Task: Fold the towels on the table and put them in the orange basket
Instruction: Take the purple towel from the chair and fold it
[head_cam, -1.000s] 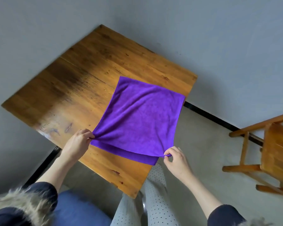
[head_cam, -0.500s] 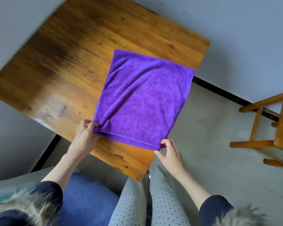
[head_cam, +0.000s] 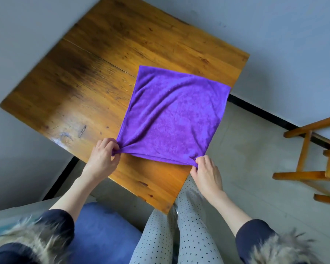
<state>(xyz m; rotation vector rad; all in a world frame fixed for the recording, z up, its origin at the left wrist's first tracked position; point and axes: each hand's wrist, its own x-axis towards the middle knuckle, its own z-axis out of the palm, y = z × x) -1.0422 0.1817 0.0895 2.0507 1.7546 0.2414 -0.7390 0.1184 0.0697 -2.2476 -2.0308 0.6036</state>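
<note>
Purple towel (head_cam: 173, 119) lies flat on the wooden table (head_cam: 95, 77), bearing no legible label. Left hand (head_cam: 103, 157) pinches its 8 o'clock corner; right hand (head_cam: 206, 172) pinches the 5 o'clock corner.

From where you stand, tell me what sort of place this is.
Probably a plain room in a home, though that is a guess. A worn wooden table stands against a bare grey wall, a wooden chair sits on the concrete-looking floor, and a blue cushion lies nearby.
</note>
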